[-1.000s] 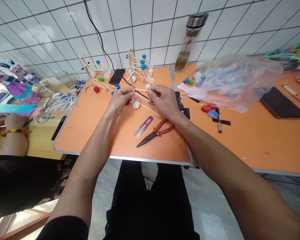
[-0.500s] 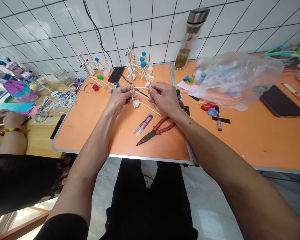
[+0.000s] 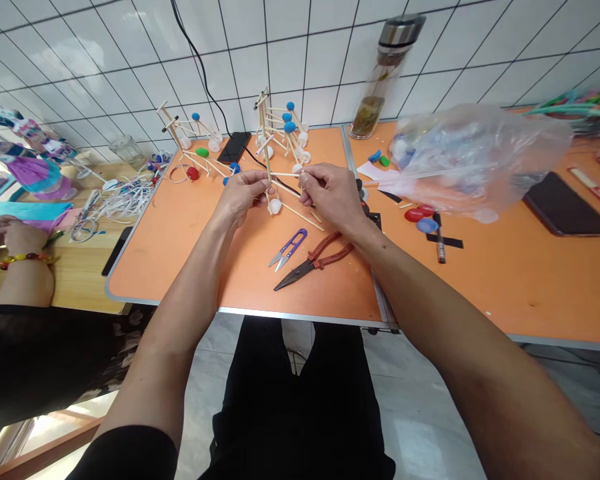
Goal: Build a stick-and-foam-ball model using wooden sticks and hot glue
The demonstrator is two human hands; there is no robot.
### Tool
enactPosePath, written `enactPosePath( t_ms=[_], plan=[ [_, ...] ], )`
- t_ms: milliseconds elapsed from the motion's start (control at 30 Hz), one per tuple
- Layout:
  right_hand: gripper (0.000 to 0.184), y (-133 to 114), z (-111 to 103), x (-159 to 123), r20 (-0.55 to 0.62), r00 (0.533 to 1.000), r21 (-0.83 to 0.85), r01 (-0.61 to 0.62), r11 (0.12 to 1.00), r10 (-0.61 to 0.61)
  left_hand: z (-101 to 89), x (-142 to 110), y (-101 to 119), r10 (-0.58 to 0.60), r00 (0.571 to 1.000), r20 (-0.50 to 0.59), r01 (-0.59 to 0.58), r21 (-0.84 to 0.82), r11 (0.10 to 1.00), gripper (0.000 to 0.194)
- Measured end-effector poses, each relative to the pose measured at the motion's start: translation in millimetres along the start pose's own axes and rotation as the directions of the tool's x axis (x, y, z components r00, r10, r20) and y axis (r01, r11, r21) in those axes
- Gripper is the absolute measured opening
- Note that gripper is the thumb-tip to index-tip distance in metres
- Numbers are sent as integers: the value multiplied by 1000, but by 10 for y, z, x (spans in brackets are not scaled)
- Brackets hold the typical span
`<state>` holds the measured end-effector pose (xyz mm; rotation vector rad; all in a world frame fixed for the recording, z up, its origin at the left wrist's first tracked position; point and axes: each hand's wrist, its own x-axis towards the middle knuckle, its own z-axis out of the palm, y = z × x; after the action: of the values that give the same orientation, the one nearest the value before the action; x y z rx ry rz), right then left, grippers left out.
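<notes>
Between my hands is a small frame of thin wooden sticks (image 3: pixel 268 157) with a white wheel-like piece (image 3: pixel 274 207) at its lower end. My left hand (image 3: pixel 243 195) pinches the frame near a joint of the sticks. The fingers of my right hand (image 3: pixel 333 193) are closed on the far end of a thin stick (image 3: pixel 284 175) that runs across to the left fingertips. Below the hands lie purple thread snips (image 3: pixel 290 249) and long-nose pliers (image 3: pixel 313 262) with reddish handles. My fingers hide part of the joints.
Behind stand more stick models with blue balls (image 3: pixel 289 127) and a green one (image 3: pixel 203 153). A glass tea bottle (image 3: pixel 369 110), a clear plastic bag (image 3: pixel 480 157) and a phone (image 3: pixel 567 205) occupy the right. At far left another person's hand (image 3: pixel 17 240) works beside tangled white cords (image 3: pixel 130 199).
The whole view has shifted slightly. My hands keep the same grip on the sticks, with hardly any visible movement.
</notes>
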<state>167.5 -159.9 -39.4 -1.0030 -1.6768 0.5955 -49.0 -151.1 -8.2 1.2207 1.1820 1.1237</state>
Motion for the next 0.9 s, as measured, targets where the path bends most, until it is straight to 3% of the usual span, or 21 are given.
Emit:
enactPosePath(
  t_ms=[900],
  plan=[
    [46, 20, 20, -6, 4, 1000, 24, -11, 1000, 11, -9, 16, -13, 22, 1000, 10, -22, -19, 1000, 6]
  ],
)
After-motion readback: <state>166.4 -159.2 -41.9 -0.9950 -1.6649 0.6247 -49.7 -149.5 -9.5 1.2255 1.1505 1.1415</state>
